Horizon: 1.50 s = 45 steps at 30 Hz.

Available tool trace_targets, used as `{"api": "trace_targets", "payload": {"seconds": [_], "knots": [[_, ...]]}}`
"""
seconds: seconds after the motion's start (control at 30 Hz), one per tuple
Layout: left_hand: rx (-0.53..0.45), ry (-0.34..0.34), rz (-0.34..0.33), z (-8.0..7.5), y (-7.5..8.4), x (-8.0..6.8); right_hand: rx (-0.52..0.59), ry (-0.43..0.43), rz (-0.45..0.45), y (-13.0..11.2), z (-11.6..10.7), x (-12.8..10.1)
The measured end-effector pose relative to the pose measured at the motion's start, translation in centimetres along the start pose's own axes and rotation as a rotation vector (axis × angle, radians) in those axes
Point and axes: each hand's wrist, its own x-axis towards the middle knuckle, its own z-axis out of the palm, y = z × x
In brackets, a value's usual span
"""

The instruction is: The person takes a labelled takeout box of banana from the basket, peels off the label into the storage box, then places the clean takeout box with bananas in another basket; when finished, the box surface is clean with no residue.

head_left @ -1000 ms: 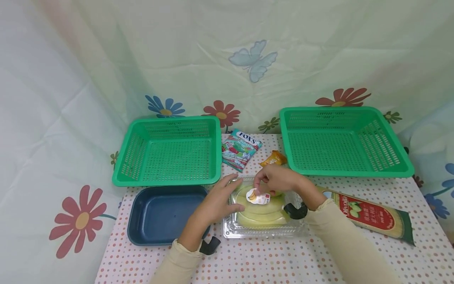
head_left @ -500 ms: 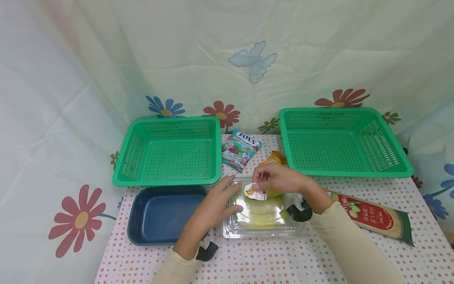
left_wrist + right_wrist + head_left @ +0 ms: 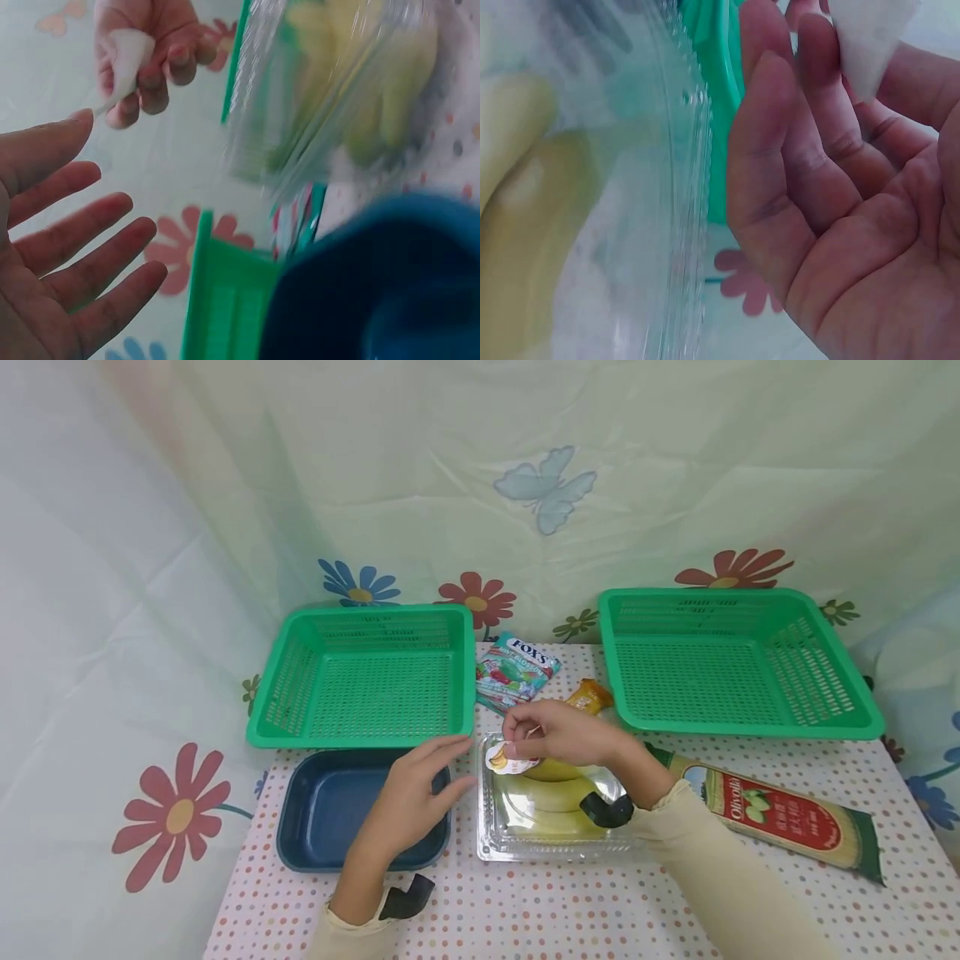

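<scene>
Sticker (image 3: 504,760): your right hand (image 3: 558,732) pinches it; peel slowly, low across the box (image 3: 555,843).
Left hand (image 3: 412,793): fingers open, idle; steady the box.

The left hand (image 3: 411,789) hovers flat with fingers straight and spread, just left of the clear box (image 3: 555,839). The right hand (image 3: 558,732) curls over the box's far edge, thumb and fingertips pinched.

Bananas (image 3: 360,82) blurred in left wrist view, pasta packet (image 3: 780,818) partly hidden by sleeve, sticker (image 3: 870,37) cut off — top edge
</scene>
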Motion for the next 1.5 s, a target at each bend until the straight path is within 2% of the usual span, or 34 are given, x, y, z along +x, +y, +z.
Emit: {"api": "trace_targets", "payload": {"seconds": [0.2, 0.43, 0.6, 0.93, 1.07, 1.2, 1.27, 1.37, 1.5], "knots": [[0.044, 0.096, -0.045, -2.5, -1.5, -1.3, -0.016, -0.006, -0.031, -0.9, 1.0, 1.5], [0.142, 0.220, -0.121, -5.3, -4.3, -3.8, -0.006, -0.030, -0.030, -1.3, 2.1, 2.9], [0.196, 0.251, -0.204, -6.7, -6.4, -5.1, 0.041, -0.023, -0.008, -1.1, 2.9, 4.0], [0.228, 0.232, -0.355, -10.0, -9.9, -7.8, 0.062, -0.053, -0.068, -2.0, 5.2, 6.4], [0.229, 0.227, -0.391, -11.6, -11.1, -9.1, 0.081, -0.089, -0.062, -2.5, 6.1, 7.3], [0.207, 0.210, -0.422, -12.7, -12.0, -9.9, 0.046, -0.108, -0.069, -3.0, 6.7, 8.2], [0.169, 0.162, -0.431, -13.0, -12.6, -10.2, 0.040, -0.113, -0.075, -3.3, 7.0, 8.5], [0.058, 0.084, -0.463, -13.0, -13.5, -10.7, 0.038, -0.117, -0.079, -3.5, 7.4, 9.1], [-0.138, 0.029, -0.488, -12.3, -15.0, -11.4, 0.044, -0.126, -0.075, -3.7, 8.1, 9.6]]}}
